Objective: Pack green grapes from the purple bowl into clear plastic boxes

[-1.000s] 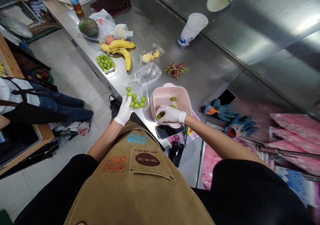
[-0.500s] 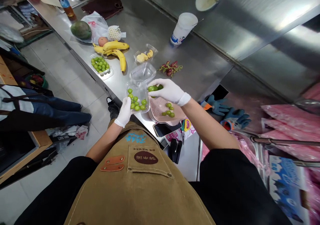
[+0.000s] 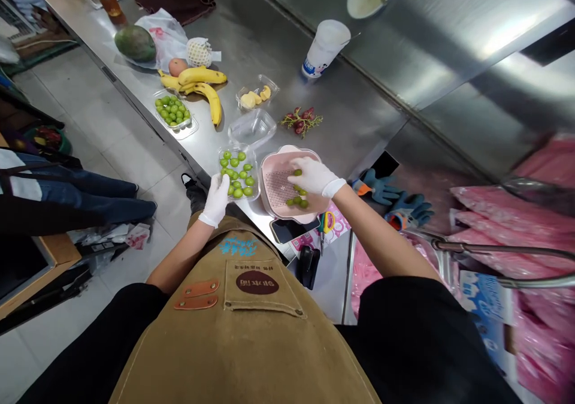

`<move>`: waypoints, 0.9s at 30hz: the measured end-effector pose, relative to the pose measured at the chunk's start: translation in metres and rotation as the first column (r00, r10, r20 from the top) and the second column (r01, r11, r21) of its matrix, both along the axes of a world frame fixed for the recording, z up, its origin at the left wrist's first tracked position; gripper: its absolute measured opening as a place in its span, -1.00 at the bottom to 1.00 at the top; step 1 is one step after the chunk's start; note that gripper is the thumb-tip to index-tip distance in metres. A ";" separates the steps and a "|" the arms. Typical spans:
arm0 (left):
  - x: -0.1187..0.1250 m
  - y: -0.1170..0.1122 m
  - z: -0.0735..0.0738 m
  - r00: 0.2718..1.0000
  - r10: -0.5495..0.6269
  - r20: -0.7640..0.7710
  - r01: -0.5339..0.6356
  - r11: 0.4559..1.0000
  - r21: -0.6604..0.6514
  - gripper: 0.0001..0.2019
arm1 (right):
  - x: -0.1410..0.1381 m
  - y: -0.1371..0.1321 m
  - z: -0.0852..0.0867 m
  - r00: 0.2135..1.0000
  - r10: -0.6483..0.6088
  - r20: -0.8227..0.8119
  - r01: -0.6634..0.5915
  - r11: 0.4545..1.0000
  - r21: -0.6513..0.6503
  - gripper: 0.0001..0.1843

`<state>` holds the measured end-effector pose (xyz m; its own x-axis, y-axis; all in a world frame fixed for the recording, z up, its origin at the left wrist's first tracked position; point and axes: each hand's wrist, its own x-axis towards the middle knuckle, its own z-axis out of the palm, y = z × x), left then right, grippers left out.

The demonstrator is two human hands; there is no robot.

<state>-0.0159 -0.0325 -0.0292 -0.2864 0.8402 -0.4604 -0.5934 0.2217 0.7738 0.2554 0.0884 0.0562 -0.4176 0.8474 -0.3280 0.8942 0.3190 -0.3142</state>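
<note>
Both my hands wear white gloves. My left hand (image 3: 218,195) grips the near edge of a clear plastic tray (image 3: 254,195) that holds several green grapes (image 3: 236,173). My right hand (image 3: 311,176) reaches into a pink colander basket (image 3: 278,157) on the steel counter, its fingers curled over a few loose green grapes (image 3: 297,201) lying in the basket. Whether the fingers hold a grape is hidden. The tray's open lid (image 3: 252,127) lies just behind it.
Farther along the steel counter (image 3: 359,122) lie a second tray of green grapes (image 3: 172,111), bananas (image 3: 200,84), a mango (image 3: 135,42), a small tub of yellow fruit (image 3: 254,96), red grapes (image 3: 300,120) and a white cup (image 3: 324,48). Blue gloves (image 3: 395,200) and a phone (image 3: 287,230) sit nearby. Another person stands at left.
My right hand dropped green grapes into the clear tray and has returned to the pink basket. The tray now holds more grapes. My left hand stays on the tray's edge.
</note>
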 end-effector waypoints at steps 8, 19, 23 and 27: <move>-0.009 0.007 -0.006 0.997 -0.062 0.036 0.064 0.997 -0.039 -0.45 | 0.018 -0.022 -0.041 0.966 0.043 0.255 -0.036 0.999 -0.032 -0.38; -0.014 0.013 -0.010 0.998 -0.059 -0.035 0.058 0.998 -0.028 -0.40 | -0.001 -0.006 -0.045 0.964 -0.145 0.224 0.149 0.989 -0.002 -0.74; -0.016 0.012 -0.016 0.994 -0.073 -0.079 0.070 0.997 -0.041 -0.39 | -0.007 -0.009 -0.035 0.971 -0.217 0.097 0.213 0.976 0.051 -0.85; -0.012 0.011 -0.020 0.988 -0.066 -0.136 0.060 0.997 -0.045 -0.40 | -0.043 -0.032 -0.007 0.938 -0.090 -0.335 0.177 0.955 0.239 -0.92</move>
<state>-0.0280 -0.0215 -0.0493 -0.2963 0.8401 -0.4543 -0.4659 0.2881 0.8366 0.2120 0.0559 0.0487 -0.3395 0.9396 0.0439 0.8013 0.3133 -0.5097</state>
